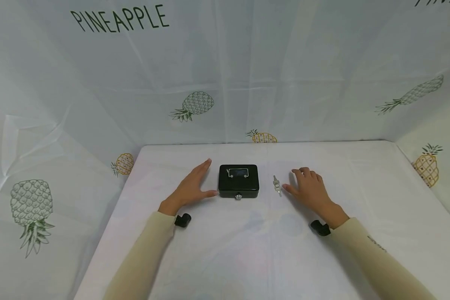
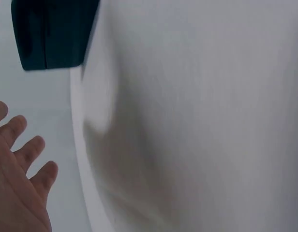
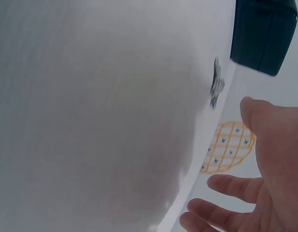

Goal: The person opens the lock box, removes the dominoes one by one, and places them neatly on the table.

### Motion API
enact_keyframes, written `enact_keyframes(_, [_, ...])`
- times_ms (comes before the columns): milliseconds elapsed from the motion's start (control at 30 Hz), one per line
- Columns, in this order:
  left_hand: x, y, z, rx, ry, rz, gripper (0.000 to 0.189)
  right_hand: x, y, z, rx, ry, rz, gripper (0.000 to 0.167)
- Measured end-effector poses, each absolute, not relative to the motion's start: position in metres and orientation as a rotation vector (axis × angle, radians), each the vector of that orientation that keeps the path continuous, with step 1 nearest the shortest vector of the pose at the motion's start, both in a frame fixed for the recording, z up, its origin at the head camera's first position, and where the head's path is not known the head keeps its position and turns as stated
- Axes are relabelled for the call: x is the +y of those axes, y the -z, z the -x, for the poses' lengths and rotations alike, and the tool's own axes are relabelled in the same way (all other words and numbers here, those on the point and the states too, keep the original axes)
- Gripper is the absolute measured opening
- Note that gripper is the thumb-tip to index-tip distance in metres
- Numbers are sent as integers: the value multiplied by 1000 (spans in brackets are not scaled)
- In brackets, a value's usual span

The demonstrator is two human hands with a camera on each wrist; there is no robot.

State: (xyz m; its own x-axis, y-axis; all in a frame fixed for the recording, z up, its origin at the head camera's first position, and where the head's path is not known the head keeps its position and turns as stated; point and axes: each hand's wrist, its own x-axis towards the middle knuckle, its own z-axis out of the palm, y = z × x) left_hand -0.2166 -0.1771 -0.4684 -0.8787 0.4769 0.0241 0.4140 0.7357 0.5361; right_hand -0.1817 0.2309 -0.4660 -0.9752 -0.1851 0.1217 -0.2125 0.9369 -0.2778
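Note:
A small black cash box (image 1: 238, 183) sits on the white-covered table, with a wire handle on its lid and a round silver lock on its front. To its right lies a small bunch of silver keys (image 1: 276, 185). My left hand (image 1: 191, 185) is at the box's left side, fingers spread and thumb tip right by the box's edge. My right hand (image 1: 308, 187) hovers just right of the keys, fingers loosely bent, holding nothing. In the right wrist view, the keys (image 3: 216, 84) lie beyond the thumb, near the box (image 3: 263, 36).
A white cloth with pineapple prints (image 1: 198, 103) hangs behind and at the sides of the table (image 1: 255, 250). Each wrist wears a black camera, one on the left (image 1: 183, 220) and one on the right (image 1: 320, 228).

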Motion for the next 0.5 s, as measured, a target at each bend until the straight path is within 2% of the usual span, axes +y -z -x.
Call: enact_keyframes(500, [-155, 478, 208, 2585, -1195, -651, 117, 198, 468, 181, -2993, -619, -210, 50])
